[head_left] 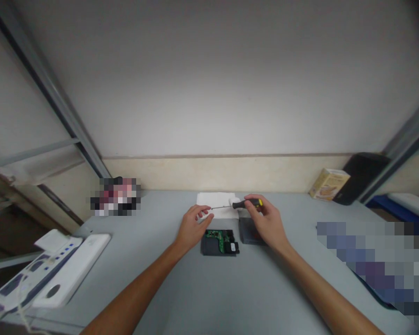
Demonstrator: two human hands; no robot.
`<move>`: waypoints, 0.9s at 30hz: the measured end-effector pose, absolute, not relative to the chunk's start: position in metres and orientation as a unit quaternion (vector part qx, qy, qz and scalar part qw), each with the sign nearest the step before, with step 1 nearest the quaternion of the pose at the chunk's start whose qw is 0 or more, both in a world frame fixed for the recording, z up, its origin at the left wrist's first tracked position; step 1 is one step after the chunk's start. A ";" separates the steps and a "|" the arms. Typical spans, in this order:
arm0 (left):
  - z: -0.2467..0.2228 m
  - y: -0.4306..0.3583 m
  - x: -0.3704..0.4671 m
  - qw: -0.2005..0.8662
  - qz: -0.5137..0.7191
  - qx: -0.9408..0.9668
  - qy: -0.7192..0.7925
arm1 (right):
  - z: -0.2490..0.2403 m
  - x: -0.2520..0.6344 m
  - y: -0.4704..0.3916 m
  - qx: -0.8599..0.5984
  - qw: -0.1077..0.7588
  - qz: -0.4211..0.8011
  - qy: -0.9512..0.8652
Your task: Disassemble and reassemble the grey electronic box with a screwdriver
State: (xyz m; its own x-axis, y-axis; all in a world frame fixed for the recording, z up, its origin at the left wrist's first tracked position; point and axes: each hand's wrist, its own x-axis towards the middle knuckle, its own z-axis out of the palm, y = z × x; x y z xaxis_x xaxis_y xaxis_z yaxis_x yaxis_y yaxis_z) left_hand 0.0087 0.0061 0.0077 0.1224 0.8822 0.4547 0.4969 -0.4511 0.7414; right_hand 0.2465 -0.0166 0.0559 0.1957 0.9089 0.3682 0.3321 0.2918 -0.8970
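My right hand [268, 221] is closed around the black-and-yellow handle of a screwdriver [251, 204], its shaft pointing left and lying nearly level. By the screwdriver's tip is my left hand [193, 225], thumb and forefinger apart; whether a tiny screw sits at the tip is too small to tell. Below the hands, a dark device with an exposed green circuit board [220, 242] lies on the table. A dark flat case piece [249, 232] rests to its right, partly covered by my right hand. Behind the hands lies a white sheet [214, 199] with a small white object on it.
On the grey table [153, 288], a white power strip [38, 270] and a white flat device [75, 272] lie at the left. A yellow box [328, 184] and a black object [361, 174] stand against the wall at the right. Blurred items occupy both sides.
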 end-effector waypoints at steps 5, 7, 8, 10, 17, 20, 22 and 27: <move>0.008 0.007 0.008 0.210 0.464 0.722 0.468 | 0.057 0.246 -0.019 -0.527 0.559 0.271 -0.580; 0.009 0.007 0.008 0.214 0.468 0.722 0.462 | 0.057 0.246 -0.019 -0.526 0.558 0.277 -0.579; 0.010 0.007 0.008 0.216 0.470 0.723 0.458 | 0.057 0.246 -0.019 -0.525 0.559 0.277 -0.578; 0.011 0.006 0.008 0.219 0.476 0.723 0.450 | 0.057 0.246 -0.019 -0.524 0.560 0.276 -0.579; 0.013 0.005 0.009 0.210 0.476 0.727 0.448 | 0.057 0.247 -0.018 -0.529 0.556 0.259 -0.586; 0.013 0.005 0.008 0.202 0.473 0.731 0.449 | 0.057 0.247 -0.020 -0.532 0.548 0.252 -0.595; 0.013 0.005 0.007 0.199 0.467 0.739 0.444 | 0.056 0.247 -0.020 -0.534 0.545 0.247 -0.597; 0.013 0.005 0.006 0.194 0.452 0.762 0.422 | 0.057 0.247 -0.020 -0.529 0.543 0.242 -0.606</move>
State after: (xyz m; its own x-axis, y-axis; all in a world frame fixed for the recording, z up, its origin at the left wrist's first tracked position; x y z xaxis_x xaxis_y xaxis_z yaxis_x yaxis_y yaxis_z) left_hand 0.0055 0.0054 0.0132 0.2358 0.8180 0.5247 0.4664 -0.5689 0.6773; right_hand 0.2469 -0.0199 0.0567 0.1495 0.9034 0.4018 0.3776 0.3233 -0.8677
